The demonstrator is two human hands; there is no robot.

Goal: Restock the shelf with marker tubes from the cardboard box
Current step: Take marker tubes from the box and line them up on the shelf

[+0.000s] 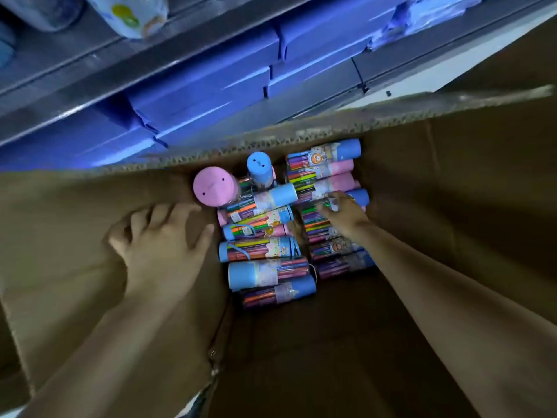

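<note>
Cardboard box [452, 206] sits open below the camera, w/ marker tubes [265, 245] packed at its bottom, mostly lying on their sides in two rough columns; clear bodies show coloured pens, caps are blue or pink. Two tubes stand upright near the far-left corner of the pile: a pink-capped tube [214, 186] and, just behind it, a blue-capped tube [259, 165]. Left hand [162, 236] rests palm-down on the box's left flap [60, 236], fingers spread apart and pressing flat on the cardboard, thumb out toward the tubes; it holds nothing. Right hand [343, 211] is down inside the box on the right column, fingers curled onto a lying tube w/ a blue cap [360, 196]; fingertips touch it, but how far they wrap round it can't be told, since the hand hides the contact. Right forearm crosses diagonally from lower right over the tubes nearest the camera in that column. Beyond the box's far edge is the shelf [75, 67], grey metal, its lower level stacked w/ blue-purple flat boxes [196, 92]. Upper level carries a pale printed packet [135, 16] at top left, blurred. Far right, wrapped blue packs [422, 16] sit on the shelf, detail too soft to read.
</note>
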